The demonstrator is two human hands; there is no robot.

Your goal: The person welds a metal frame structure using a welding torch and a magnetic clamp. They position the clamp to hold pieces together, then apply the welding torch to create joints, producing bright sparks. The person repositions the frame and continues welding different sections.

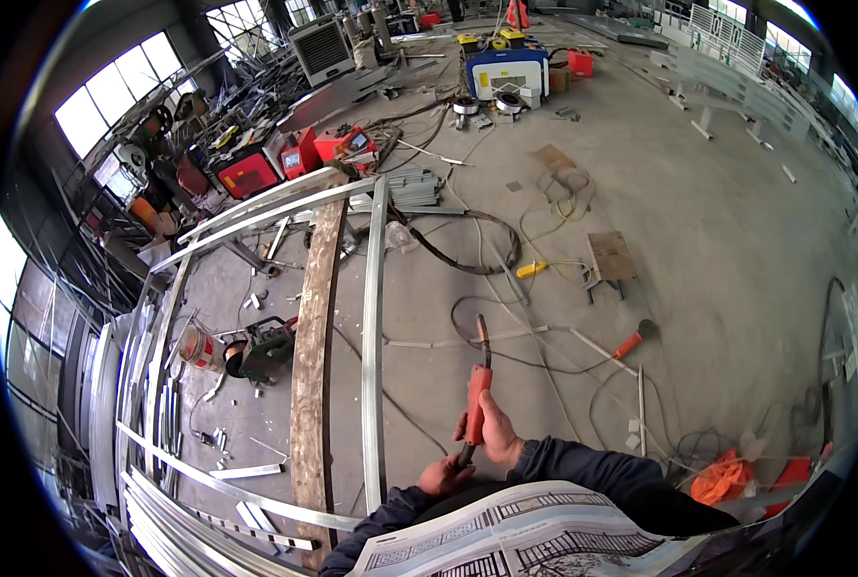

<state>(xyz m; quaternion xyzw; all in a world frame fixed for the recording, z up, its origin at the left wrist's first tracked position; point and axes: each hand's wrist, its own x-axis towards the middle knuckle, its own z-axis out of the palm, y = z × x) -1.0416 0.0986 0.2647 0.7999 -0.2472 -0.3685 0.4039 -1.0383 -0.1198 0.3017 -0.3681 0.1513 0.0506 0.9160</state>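
Observation:
A welding torch [478,392] with a red handle points away from me, its bent neck and coppery nozzle at the far end. My right hand [501,435] is closed around the handle. Lower down, my left hand [441,476] is closed on the black cable [465,456] at the torch's rear end. Left of the torch stands a frame of silvery metal tubes [374,337], apart from the nozzle. A worn wooden plank [313,356] lies lengthwise across that frame. Over my lap spreads a printed sheet [515,534] with pictures of railings, hiding part of my forearms.
Cables wind over the floor around a small stool [611,257], a yellow tool [532,270] and an orange-handled angle grinder [631,344]. Beyond the frame are red welding machines [301,152]. A cut-off saw [261,354] and a bucket [198,348] stand at left. Orange cloth [723,478] lies right.

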